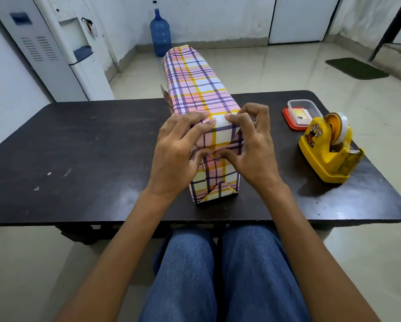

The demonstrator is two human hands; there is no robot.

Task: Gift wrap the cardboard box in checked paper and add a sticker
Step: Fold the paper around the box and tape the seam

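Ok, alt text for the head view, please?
The left hand and right hand press checked paper flaps against the near end of a long wrapped box on a table. A yellow tape dispenser and clear container sit at right.

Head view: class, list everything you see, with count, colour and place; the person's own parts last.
box in checked paper: one, pink, yellow and purple checks, lengthwise on table centre
table: one, dark, in front of the person
tape dispenser: one, yellow, table's right side
plastic tub: one, clear on a red lid, behind the dispenser
water bottle: one, blue, floor by far wall
water dispenser: one, white, far left
doormat: one, green, floor far right
legs: two, blue jeans, below the table edge
left hand: one, pressing the box's near-end fold
right hand: one, pressing the same fold
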